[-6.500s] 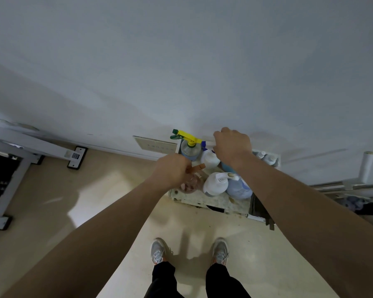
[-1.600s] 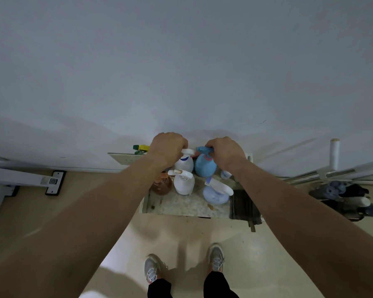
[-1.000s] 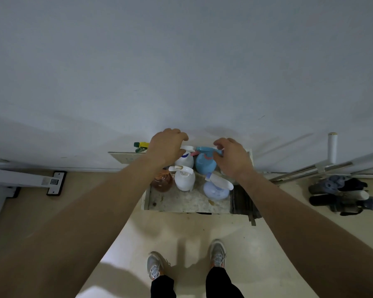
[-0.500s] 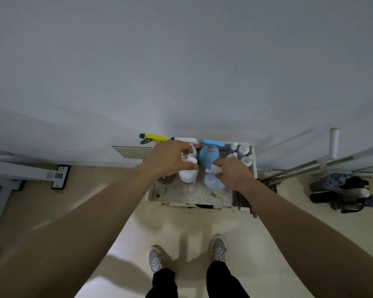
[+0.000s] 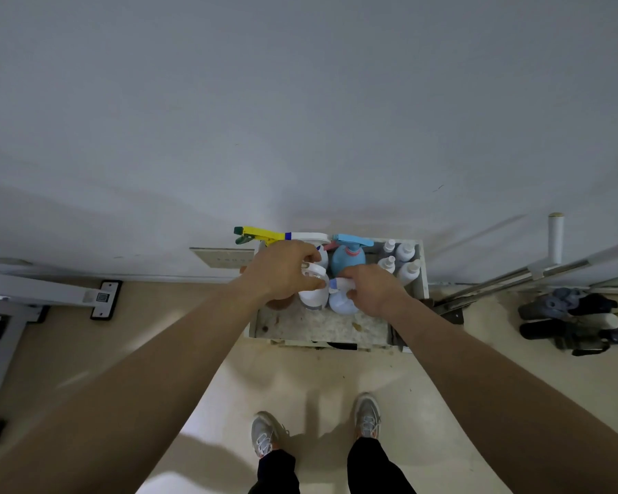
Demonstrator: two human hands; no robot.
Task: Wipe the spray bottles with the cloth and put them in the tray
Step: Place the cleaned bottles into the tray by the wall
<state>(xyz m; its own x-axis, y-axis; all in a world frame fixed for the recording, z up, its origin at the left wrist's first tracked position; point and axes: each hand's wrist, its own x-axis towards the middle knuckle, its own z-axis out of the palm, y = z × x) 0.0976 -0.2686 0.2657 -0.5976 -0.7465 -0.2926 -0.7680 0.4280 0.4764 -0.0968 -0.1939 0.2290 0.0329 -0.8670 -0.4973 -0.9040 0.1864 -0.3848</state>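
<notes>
Against the wall, on the floor: tray (image 5: 318, 328), contents packed into its back half
Left hand (image 5: 282, 269): curled round the trigger head of the white bottle (image 5: 313, 297)
Right hand (image 5: 371, 288): wrapped on the nozzle of the pale lavender bottle (image 5: 341, 305), right next door
Blocked: brown bottle (image 5: 280, 303) mostly hidden under the left hand
Behind: blue bottle (image 5: 348, 256), yellow sprayer (image 5: 259, 232), four small white bottles (image 5: 404, 260)
Off right: slippers (image 5: 568, 315), metal poles (image 5: 514, 279)

Dim, cool, flat light; soft shadows below; fisheye curvature toward edges.
</notes>
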